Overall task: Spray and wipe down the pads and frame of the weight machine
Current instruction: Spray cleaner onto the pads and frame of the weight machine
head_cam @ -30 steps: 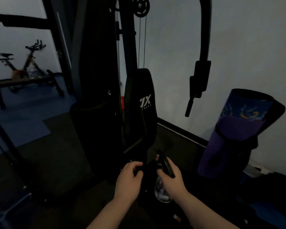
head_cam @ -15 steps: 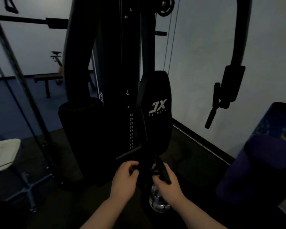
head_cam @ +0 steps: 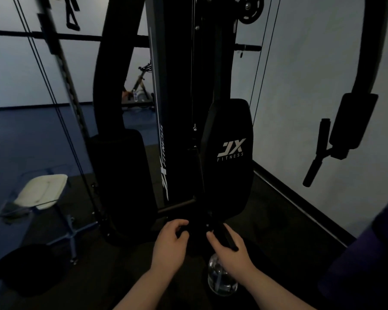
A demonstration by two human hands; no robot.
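The black weight machine stands in front of me, its upright frame (head_cam: 177, 86) rising at centre. A back pad (head_cam: 227, 153) marked "JX FITNESS" sits right of the frame, and a second dark pad (head_cam: 123, 175) sits left of it. My right hand (head_cam: 229, 251) grips a clear spray bottle (head_cam: 221, 280) by its black trigger head, the bottle hanging below the hand. My left hand (head_cam: 169, 245) has its fingers curled on something dark, maybe a cloth, just below the back pad; the dim light hides what it is.
A padded arm with a handle (head_cam: 320, 151) hangs at the right near the white wall. A small stool with a white top (head_cam: 43, 190) stands at the left, cables (head_cam: 54, 104) running past it. A purple rolled mat (head_cam: 367, 253) is at the right edge. An exercise bike stands far behind.
The view has swung left and moved closer to the machine. The stool has come into view and the mat has slid to the right edge. Both hands keep their hold in front of me.
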